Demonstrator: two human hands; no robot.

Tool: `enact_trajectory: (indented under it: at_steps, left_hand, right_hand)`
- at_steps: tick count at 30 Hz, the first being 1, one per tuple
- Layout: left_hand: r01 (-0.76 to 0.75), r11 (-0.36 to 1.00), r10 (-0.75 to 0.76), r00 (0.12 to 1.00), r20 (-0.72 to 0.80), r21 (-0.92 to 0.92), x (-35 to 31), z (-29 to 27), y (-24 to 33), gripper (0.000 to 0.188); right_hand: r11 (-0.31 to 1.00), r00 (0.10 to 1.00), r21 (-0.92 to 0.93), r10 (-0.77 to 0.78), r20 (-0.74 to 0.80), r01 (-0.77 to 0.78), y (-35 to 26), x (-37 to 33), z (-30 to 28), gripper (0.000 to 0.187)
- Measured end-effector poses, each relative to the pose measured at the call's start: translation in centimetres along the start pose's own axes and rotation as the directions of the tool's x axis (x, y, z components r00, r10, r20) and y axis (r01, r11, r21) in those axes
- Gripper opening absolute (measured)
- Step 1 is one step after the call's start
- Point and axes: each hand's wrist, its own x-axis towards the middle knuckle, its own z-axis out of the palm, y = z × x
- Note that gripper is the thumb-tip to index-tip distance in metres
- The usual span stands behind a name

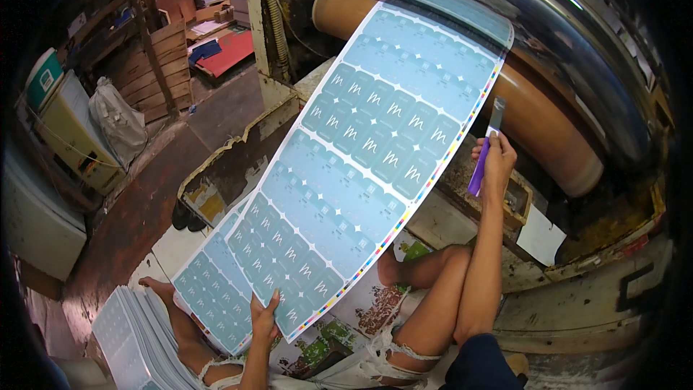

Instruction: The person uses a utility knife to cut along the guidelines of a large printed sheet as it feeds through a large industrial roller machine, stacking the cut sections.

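A long printed sheet [346, 166], light blue and teal with rows of card shapes, hangs down from between the rollers toward my lap. My left hand [265, 318] pinches its lower edge, thumb on top. Partly under it lies a second matching sheet [209, 296], close to the same hand. In my right hand [498, 155] is a cutter knife [479, 170] with a purple handle, its metal blade pointing up. The blade is just right of the sheet's colour-marked edge, apart from it, in front of the brown roller [552, 123].
A shiny metal roller [577, 36] spans the top right above the brown one. To my lower left stands a thick stack of printed sheets [133, 339]. The machine's worn metal frame [238, 144] edges the work area. A cabinet [72, 130] and a white sack [115, 119] stand farther left.
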Motion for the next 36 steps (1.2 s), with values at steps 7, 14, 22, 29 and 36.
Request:
enact_trajectory:
  at_steps: [7, 14, 22, 29, 36]
  left_hand:
    - [-0.032, 0.998, 0.031, 0.999, 0.023, 0.055, -7.1, -9.0, 2.1, 0.056]
    - [-0.030, 0.992, 0.030, 1.000, 0.004, 0.123, -20.4, -31.0, 5.7, 0.048]
    - [-0.070, 0.992, 0.072, 0.997, -0.011, 0.107, -19.9, -23.6, 10.5, 0.051]
    - [-0.048, 0.995, 0.057, 0.994, -0.098, 0.087, -13.0, -10.1, 7.6, 0.052]
    - [-0.118, 0.984, 0.155, 0.934, -0.321, 0.131, -10.1, 0.4, 7.3, 0.054]
  right_hand:
    - [0.995, 0.995, 0.002, -0.097, -0.004, 0.097, -4.8, -1.2, -2.5, 0.038]
    - [0.987, 0.981, -0.148, -0.033, 0.192, 0.062, -7.8, -18.9, -4.9, 0.035]
    - [0.977, 0.934, -0.210, 0.052, 0.354, 0.025, -7.6, -12.4, -3.0, 0.026]
    - [0.346, 0.656, -0.586, -0.588, 0.473, 0.733, -4.3, 5.0, -2.0, 0.060]
    - [0.439, 0.442, -0.298, -0.272, 0.855, 0.848, -1.9, 24.9, 0.7, 0.042]
